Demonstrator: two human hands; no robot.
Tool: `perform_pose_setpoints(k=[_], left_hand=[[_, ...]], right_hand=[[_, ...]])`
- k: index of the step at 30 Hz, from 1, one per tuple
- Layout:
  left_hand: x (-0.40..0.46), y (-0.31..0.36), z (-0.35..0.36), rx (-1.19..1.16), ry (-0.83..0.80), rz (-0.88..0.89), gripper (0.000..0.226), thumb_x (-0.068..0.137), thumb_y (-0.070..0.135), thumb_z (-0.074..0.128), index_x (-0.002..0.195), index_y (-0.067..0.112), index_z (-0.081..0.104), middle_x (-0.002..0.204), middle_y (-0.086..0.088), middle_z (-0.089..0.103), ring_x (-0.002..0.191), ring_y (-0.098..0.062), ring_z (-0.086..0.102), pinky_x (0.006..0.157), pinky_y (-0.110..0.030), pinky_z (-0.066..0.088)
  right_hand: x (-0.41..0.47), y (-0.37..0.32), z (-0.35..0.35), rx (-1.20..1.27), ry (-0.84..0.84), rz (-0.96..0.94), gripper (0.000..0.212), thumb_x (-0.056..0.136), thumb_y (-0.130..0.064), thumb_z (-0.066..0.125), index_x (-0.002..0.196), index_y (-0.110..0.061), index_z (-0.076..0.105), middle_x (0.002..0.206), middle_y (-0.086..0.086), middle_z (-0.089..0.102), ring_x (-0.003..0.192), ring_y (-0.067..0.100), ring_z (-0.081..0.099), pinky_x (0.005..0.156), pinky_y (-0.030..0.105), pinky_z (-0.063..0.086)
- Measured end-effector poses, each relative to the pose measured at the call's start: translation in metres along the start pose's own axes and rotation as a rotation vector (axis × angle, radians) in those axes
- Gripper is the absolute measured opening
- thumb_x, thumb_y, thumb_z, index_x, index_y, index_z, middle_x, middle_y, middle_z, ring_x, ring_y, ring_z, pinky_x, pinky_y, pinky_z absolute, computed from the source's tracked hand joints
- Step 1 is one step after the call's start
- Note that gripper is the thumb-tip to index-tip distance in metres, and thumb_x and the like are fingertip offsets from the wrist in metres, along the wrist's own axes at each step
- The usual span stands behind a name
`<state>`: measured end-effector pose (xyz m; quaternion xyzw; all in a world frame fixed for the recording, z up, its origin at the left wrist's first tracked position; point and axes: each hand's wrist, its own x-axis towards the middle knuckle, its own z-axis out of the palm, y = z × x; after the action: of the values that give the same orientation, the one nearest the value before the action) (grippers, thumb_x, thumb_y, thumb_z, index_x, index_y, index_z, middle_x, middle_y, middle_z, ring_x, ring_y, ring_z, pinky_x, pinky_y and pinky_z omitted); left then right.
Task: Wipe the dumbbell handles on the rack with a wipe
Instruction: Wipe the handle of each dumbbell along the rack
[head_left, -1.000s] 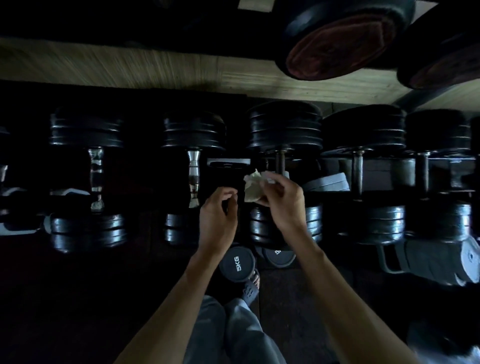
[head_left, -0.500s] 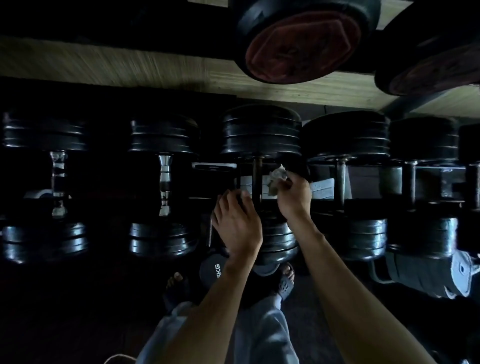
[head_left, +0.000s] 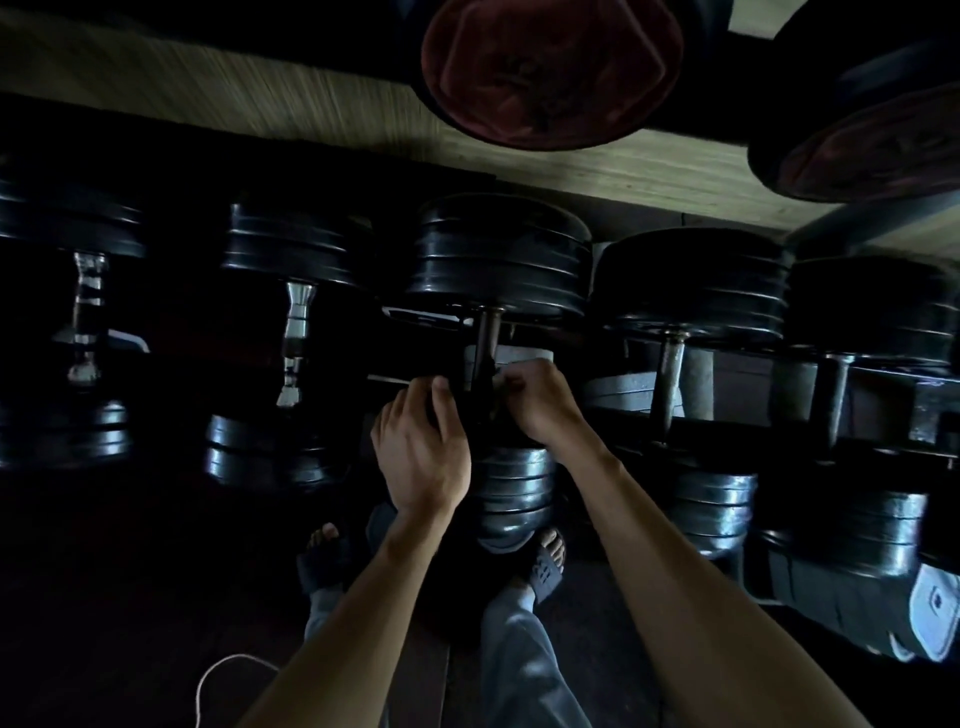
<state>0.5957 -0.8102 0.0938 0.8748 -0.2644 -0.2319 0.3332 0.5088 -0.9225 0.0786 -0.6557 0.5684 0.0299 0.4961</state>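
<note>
Black dumbbells lie in a row on the dark rack. The middle dumbbell (head_left: 498, 254) has a thin dark handle (head_left: 485, 332) between its two plate stacks. My right hand (head_left: 540, 405) holds a crumpled pale wipe (head_left: 500, 375) against the right side of that handle, and only a small edge of the wipe shows. My left hand (head_left: 421, 452) sits at the handle's left side with its fingers bent toward the handle. Their tips are lost in the dark, so a grip cannot be told.
Chrome-handled dumbbells (head_left: 296, 317) lie to the left and larger ones (head_left: 670, 384) to the right. Two red-faced weight plates (head_left: 550, 67) hang above a wooden ledge (head_left: 675, 171). My sandalled feet (head_left: 545, 561) stand below the rack, near a white cord (head_left: 218, 675).
Both hands have moved forward onto the middle dumbbell's handle. The wipe, held up beside the handle before, is now pressed on it and mostly hidden. The view has come closer.
</note>
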Motion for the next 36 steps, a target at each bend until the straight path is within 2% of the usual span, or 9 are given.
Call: perform_pose_setpoints(k=[3,5,7,12,16,19,24,31,36], left_hand=[[-0.001,0.001,0.0,-0.013,0.015,0.008,0.047,0.099,0.042,0.025,0.098,0.021,0.067,0.089,0.005,0.07,0.088,-0.019,0.064,0.087,-0.042,0.048],[0.001,0.001,0.001,-0.013,0.015,0.006,0.047,0.099,0.042,0.025,0.099,0.022,0.067,0.09,0.006,0.07,0.09,-0.017,0.064,0.089,-0.041,0.047],[0.001,-0.002,0.002,-0.005,0.001,0.011,0.047,0.099,0.043,0.025,0.098,0.022,0.067,0.089,0.007,0.07,0.09,-0.017,0.064,0.089,-0.043,0.047],[0.001,-0.004,0.002,0.026,-0.003,0.01,0.047,0.098,0.042,0.024,0.093,0.02,0.065,0.089,0.005,0.068,0.09,-0.021,0.063,0.087,-0.04,0.045],[0.002,-0.005,0.003,0.003,0.0,0.017,0.046,0.099,0.041,0.026,0.094,0.021,0.067,0.087,0.006,0.069,0.088,-0.019,0.064,0.087,-0.044,0.048],[0.002,-0.005,0.004,-0.007,0.007,0.022,0.046,0.099,0.04,0.026,0.094,0.022,0.067,0.086,0.009,0.069,0.087,-0.016,0.064,0.088,-0.045,0.048],[0.002,-0.009,0.004,0.022,-0.015,0.004,0.047,0.1,0.044,0.023,0.091,0.023,0.064,0.085,0.009,0.067,0.087,-0.016,0.062,0.089,-0.044,0.046],[0.001,-0.007,0.005,0.016,-0.001,0.002,0.048,0.099,0.044,0.024,0.095,0.023,0.067,0.092,0.009,0.07,0.093,-0.014,0.063,0.092,-0.038,0.043],[0.001,-0.005,0.003,0.034,-0.013,0.013,0.048,0.099,0.043,0.023,0.089,0.021,0.065,0.085,0.008,0.067,0.086,-0.015,0.061,0.089,-0.036,0.043]], right_hand=[[0.018,-0.021,0.001,0.075,0.29,-0.034,0.024,0.092,-0.007,0.055,0.073,-0.001,0.068,0.069,0.016,0.069,0.064,0.026,0.063,0.06,0.035,0.049],[0.024,-0.035,-0.001,0.183,0.396,-0.019,0.03,0.097,-0.013,0.054,0.072,-0.003,0.066,0.07,0.014,0.07,0.062,0.02,0.062,0.057,0.021,0.048],[0.017,-0.031,0.005,0.16,0.37,-0.01,0.031,0.1,-0.016,0.053,0.076,-0.003,0.068,0.071,0.01,0.07,0.063,0.013,0.059,0.052,0.009,0.039],[-0.007,-0.001,0.002,0.143,0.027,0.048,0.021,0.095,-0.006,0.06,0.081,0.004,0.073,0.07,0.007,0.063,0.066,0.014,0.058,0.064,0.031,0.051],[0.009,-0.019,-0.003,0.229,0.317,-0.011,0.01,0.088,-0.017,0.076,0.09,-0.007,0.078,0.086,0.005,0.077,0.076,0.01,0.069,0.068,0.015,0.055],[0.014,-0.031,0.0,0.353,0.45,-0.032,0.02,0.087,-0.024,0.078,0.069,-0.023,0.069,0.069,-0.003,0.074,0.066,0.009,0.071,0.069,0.026,0.06],[-0.015,-0.02,0.002,0.321,0.269,0.069,0.023,0.091,-0.013,0.073,0.082,0.007,0.065,0.043,-0.014,0.06,0.041,-0.01,0.054,0.047,0.004,0.038],[0.006,-0.047,0.002,0.248,0.495,-0.074,0.026,0.089,-0.026,0.075,0.071,-0.009,0.07,0.062,-0.005,0.068,0.057,0.006,0.063,0.057,0.008,0.044],[-0.009,-0.026,0.013,0.246,0.374,0.001,0.024,0.09,-0.018,0.073,0.072,-0.004,0.066,0.061,0.001,0.07,0.06,0.009,0.069,0.059,0.018,0.05]])
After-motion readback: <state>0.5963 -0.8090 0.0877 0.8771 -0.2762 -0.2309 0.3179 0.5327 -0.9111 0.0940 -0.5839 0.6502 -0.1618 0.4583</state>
